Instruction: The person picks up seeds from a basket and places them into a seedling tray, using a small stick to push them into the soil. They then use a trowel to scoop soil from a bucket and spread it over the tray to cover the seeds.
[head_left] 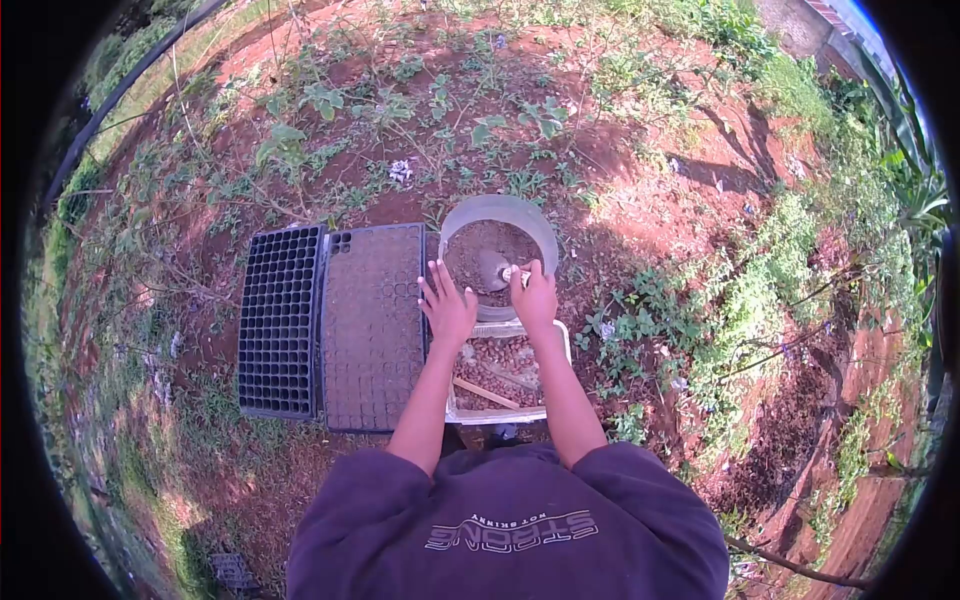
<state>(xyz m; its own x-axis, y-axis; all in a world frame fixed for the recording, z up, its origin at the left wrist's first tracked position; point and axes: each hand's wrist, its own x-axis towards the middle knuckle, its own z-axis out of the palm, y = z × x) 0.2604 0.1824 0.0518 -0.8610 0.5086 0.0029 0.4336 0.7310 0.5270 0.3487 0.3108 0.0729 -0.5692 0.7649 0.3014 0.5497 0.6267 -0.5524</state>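
My right hand grips scoop inside tub, fingers closed round handle; left hand fingers spread at tub's edge.

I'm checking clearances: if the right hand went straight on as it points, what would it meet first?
The right hand, gripping a scoop, would probably meet the far wall of the round container; if it angles down, the soil inside comes first. Depth is unclear from this one view.
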